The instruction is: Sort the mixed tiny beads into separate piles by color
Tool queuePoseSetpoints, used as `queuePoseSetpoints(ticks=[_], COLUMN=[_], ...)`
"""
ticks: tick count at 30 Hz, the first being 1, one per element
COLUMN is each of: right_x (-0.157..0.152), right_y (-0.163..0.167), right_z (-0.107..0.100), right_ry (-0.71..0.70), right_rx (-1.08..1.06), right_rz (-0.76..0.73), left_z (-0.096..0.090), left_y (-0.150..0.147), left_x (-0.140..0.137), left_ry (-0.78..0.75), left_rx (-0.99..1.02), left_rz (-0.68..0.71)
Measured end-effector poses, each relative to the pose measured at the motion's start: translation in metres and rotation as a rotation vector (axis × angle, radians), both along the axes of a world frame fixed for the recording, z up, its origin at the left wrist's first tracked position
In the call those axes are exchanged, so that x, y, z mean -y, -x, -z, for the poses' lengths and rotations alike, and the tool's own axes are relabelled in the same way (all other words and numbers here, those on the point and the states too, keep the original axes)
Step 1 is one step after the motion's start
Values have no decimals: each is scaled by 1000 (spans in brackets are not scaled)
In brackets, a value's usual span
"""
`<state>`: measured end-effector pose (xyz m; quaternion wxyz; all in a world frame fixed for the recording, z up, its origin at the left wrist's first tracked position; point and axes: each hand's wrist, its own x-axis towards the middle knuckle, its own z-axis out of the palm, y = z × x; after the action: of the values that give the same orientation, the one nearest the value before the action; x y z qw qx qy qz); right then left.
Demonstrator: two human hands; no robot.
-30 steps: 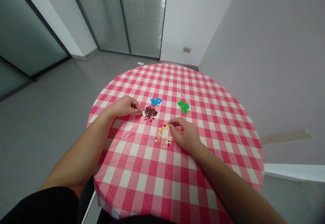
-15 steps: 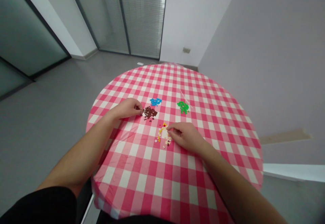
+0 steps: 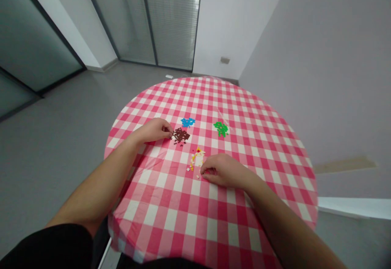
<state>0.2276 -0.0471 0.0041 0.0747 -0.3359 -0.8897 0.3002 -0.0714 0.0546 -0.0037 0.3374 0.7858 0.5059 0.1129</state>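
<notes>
At the left edge of a pile of small brown pieces [image 3: 181, 135], my left hand [image 3: 159, 130] rests with thumb and fingers pinched together. Whether a piece sits between those fingertips is too small to make out. My right hand [image 3: 224, 170] is low over the table, its fingers curled and closed at the lower right of a loose scatter of small yellow, white and red pieces [image 3: 193, 162]. It covers part of that scatter, and what its fingertips hold, if anything, is hidden.
Small blue pieces [image 3: 187, 122] lie just behind the brown pile. A heap of small green pieces [image 3: 220, 129] lies farther right. Everything rests on a round table with a red-and-white checked tablecloth [image 3: 171, 220]. Glass partitions [image 3: 171, 20] and a wall [image 3: 320, 77] stand beyond.
My right hand has moved toward me, from the upper right side of the yellow and white scatter to its lower right. My left hand has stayed at the brown pile.
</notes>
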Motion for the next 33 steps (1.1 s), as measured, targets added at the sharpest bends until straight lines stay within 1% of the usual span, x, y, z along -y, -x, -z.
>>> queuePoseSetpoints(ticks=[6,9,11,14,16,18,21,23,26,31,33], right_x=[2,3,2,-1,-3,-4,-4,-4,-4,-3,-3], right_y=[5,8,9,8,8,8,10,11,13,14,14], right_z=[2,0,0,0,2,5,11,15,19,21,19], right_ry=[-58,-38,-28,-71,-90,-73,-28,-1,14,-10,-11], right_rx=[-1,-11,-78,-233,-360,-488,-625,-698,-786,-787,-775], right_rz=[-6,20,85,267,398,497,571,584,578,567,567], left_z=[-1,-2,-4,-4,-3,-1,-2,-4,-6,-3,-2], left_y=[3,2,-3,-18,-32,-48,-68,-76,-81,-82,-83], left_x=[-2,-1,2,11,20,30,45,51,55,55,56], left_ry=[-27,-71,-96,-122,-136,-145,-227,-229,-184,-109,-106], left_rx=[55,69,104,202,302,400,453,449,452,489,496], left_rz=[-53,-60,-92,-137,-107,-10,125,195,220,224,218])
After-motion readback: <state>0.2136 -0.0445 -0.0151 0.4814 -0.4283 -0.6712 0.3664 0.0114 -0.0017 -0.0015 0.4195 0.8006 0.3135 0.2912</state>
